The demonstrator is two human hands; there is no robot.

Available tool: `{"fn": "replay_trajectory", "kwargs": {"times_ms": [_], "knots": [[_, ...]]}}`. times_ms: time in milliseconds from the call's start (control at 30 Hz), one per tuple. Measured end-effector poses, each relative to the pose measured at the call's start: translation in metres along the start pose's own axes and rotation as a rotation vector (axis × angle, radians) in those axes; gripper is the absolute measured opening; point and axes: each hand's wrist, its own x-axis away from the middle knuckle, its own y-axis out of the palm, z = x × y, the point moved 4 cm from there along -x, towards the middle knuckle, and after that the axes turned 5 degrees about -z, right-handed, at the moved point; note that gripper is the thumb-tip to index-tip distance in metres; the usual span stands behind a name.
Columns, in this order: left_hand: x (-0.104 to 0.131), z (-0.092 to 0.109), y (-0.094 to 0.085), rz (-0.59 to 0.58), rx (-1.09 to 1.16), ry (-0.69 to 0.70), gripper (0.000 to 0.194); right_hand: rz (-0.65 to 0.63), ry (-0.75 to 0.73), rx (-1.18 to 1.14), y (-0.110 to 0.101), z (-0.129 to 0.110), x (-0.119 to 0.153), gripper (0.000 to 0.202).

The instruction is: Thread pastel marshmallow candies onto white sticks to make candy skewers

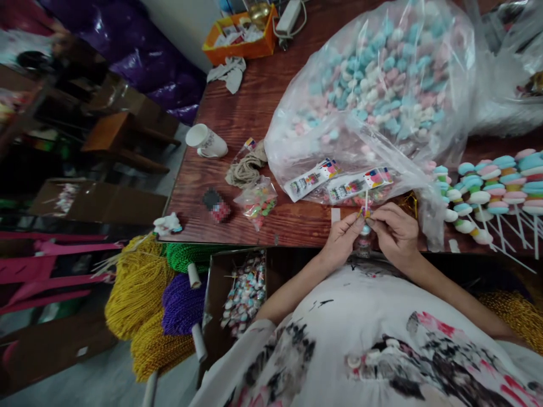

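Near the table's front edge, my left hand [344, 237] and my right hand [393, 230] pinch the gathered top of a small wrapped candy skewer [364, 234] between them. Its white stick [366, 199] points away from me, and the clear wrapped end hangs towards my lap. Just beyond my hands lie printed wrappers [360, 183], partly on the large clear bag of pastel candies [382, 73]. Marshmallow skewers [487, 186] on white sticks lie to the right of my right hand.
A white mug [206, 141], a coil of cord [246, 167] and a small bag of gummies [258, 202] stand or lie on the left of the table [250, 107]. An orange box [241, 42] is at the back. Below the edge are a carton [216, 294] of wrapped candies and yellow cord bundles [136, 288].
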Motion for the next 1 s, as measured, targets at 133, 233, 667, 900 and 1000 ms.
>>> {"fn": "replay_trajectory", "kwargs": {"times_ms": [133,233,667,900,1000], "knots": [[0.000,0.005,0.000,-0.049,-0.098,-0.074,0.053,0.024,-0.122,0.167,0.009,0.000,0.006,0.019],[-0.002,0.010,-0.003,-0.080,-0.187,-0.101,0.054,0.009,-0.107,0.187,0.004,0.005,0.002,0.020],[0.012,0.008,-0.007,-0.735,-0.164,-0.465,0.056,-0.574,-0.635,0.536,-0.017,-0.033,0.007,0.024],[0.016,0.027,0.002,-0.428,-1.360,0.113,0.028,-0.729,-0.031,0.521,-0.002,-0.002,0.015,0.020],[0.018,0.030,0.002,-0.271,-1.451,0.253,0.029,-0.615,0.079,0.506,-0.004,-0.001,0.014,0.020]]}}
